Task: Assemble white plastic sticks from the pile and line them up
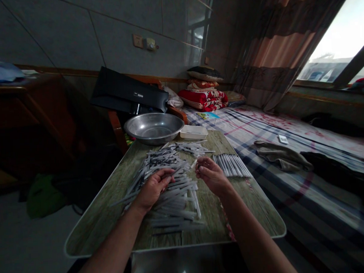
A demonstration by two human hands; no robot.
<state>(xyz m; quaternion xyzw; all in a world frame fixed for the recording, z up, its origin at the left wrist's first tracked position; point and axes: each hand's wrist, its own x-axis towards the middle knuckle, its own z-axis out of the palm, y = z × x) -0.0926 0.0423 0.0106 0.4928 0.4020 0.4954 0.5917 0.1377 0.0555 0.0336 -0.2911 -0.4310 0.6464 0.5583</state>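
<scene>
A loose heap of thin white and grey plastic tubes (171,180) covers the middle of a green-grey board (112,202). My left hand (152,188) rests on the heap with its fingers curled round a tube. My right hand (211,175) hovers just right of the heap, its fingertips pinching one short tube. A neat row of the same tubes (231,165) lies side by side to the right of my right hand.
A metal basin (153,127) and a white shallow tray (193,131) stand at the board's far end. A bed with a striped sheet (290,168) and folded quilts (203,96) lies to the right. Dark wooden furniture (28,114) stands at the left.
</scene>
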